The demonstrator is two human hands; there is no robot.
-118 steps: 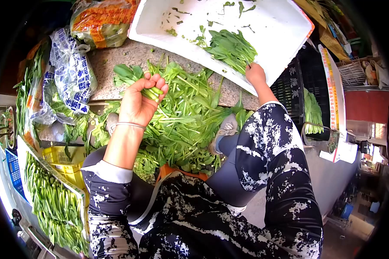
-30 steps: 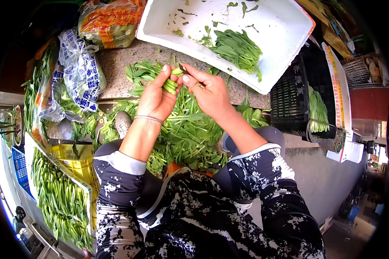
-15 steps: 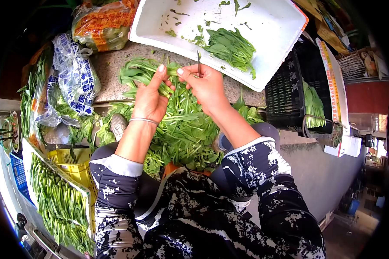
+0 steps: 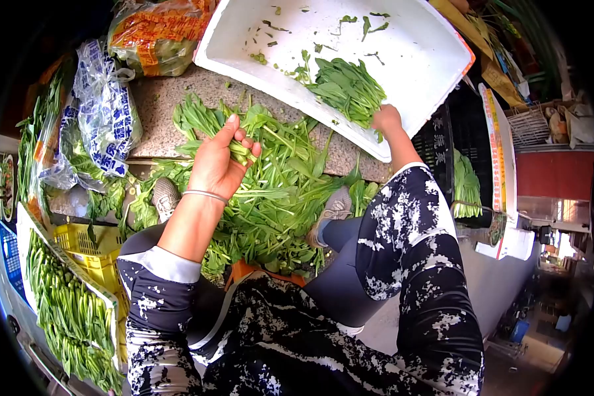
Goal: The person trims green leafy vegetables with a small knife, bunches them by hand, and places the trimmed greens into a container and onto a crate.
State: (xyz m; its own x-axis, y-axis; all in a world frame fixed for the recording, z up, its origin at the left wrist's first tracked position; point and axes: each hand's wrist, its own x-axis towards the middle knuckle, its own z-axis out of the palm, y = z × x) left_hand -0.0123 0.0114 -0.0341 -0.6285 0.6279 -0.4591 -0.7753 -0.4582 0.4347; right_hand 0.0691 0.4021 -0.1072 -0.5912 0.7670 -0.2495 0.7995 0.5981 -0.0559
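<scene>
My left hand (image 4: 224, 155) is closed around a small bunch of leafy greens (image 4: 199, 119), leaves pointing away and cut-looking stem ends showing beside the fingers. My right hand (image 4: 387, 119) reaches over the near right edge of a white foam box (image 4: 419, 56). It is at the stem ends of a bundle of greens (image 4: 345, 88) lying inside; its fingers look closed, but what they hold is hidden. Below my hands, between my shoes, spreads a large heap of loose greens (image 4: 277, 198).
Bagged vegetables (image 4: 155, 39) and a blue-printed plastic bag (image 4: 105, 112) lie at left. A tray of lined-up green stalks (image 4: 72, 303) stands lower left beside a yellow crate (image 4: 89, 244). At right, a black crate (image 4: 440, 142) stands by another bundle of greens (image 4: 466, 185).
My right hand has left my left hand's bunch and moved right to the foam box. The thin dark blade it held is out of sight. My left hand still holds its greens, slightly lower.
</scene>
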